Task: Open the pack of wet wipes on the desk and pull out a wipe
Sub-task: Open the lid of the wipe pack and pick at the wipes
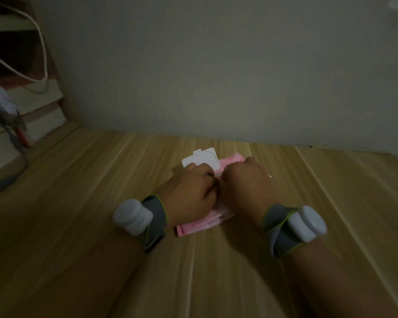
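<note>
A pink pack of wet wipes [200,224] lies on the wooden desk [101,203], mostly covered by both hands. Its white plastic flip lid [203,158] stands open, tilted up toward the wall. My left hand [189,191] rests on the pack with its fingers curled at the lid's base. My right hand [244,187] is curled over the pack's right part, knuckles up, touching the left hand. The pack's opening and any wipe are hidden under the fingers. Each wrist carries a grey strap with a white device.
A grey wall runs along the desk's far edge. At the left stand stacked books [32,111] with white cables [41,53] hanging over them, and a small grey and white object [2,106] beside them.
</note>
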The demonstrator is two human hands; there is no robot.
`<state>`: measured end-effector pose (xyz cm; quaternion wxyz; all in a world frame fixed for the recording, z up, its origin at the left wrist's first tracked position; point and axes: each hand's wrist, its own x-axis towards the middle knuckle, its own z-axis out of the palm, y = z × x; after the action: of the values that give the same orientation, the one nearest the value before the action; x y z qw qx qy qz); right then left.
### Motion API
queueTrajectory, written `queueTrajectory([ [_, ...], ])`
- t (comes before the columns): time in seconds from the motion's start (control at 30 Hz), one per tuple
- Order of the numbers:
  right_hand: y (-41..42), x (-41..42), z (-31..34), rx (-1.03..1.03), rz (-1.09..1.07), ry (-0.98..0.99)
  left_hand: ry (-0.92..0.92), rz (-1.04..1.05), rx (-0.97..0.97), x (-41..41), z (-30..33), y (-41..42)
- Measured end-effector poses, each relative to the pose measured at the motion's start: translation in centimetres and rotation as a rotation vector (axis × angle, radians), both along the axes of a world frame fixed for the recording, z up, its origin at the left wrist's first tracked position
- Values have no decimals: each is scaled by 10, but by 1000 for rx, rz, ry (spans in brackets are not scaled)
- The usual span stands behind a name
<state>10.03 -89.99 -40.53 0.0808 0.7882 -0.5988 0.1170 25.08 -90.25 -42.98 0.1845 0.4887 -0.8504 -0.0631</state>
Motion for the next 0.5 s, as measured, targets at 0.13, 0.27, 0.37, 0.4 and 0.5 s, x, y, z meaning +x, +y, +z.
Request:
queueTrajectory([
  [0.13, 2, 1, -1, -6, 1, -6, 11, 2, -39, 2, 1, -2],
  [0.27, -1, -2, -2, 0, -13, -17, -19, -44, -45, 4, 1, -4],
  [0.37, -7, -6, -3, 3, -33, -23, -34, -50, -37, 1, -1, -2],
  [0.4, -8, -8, -4, -3, -37, -10, -28, -43, -31, -1, -1, -2],
  [0.5, -14, -13, -2, -39, -35, 46, -50, -76, -42, -14, 1, -1],
])
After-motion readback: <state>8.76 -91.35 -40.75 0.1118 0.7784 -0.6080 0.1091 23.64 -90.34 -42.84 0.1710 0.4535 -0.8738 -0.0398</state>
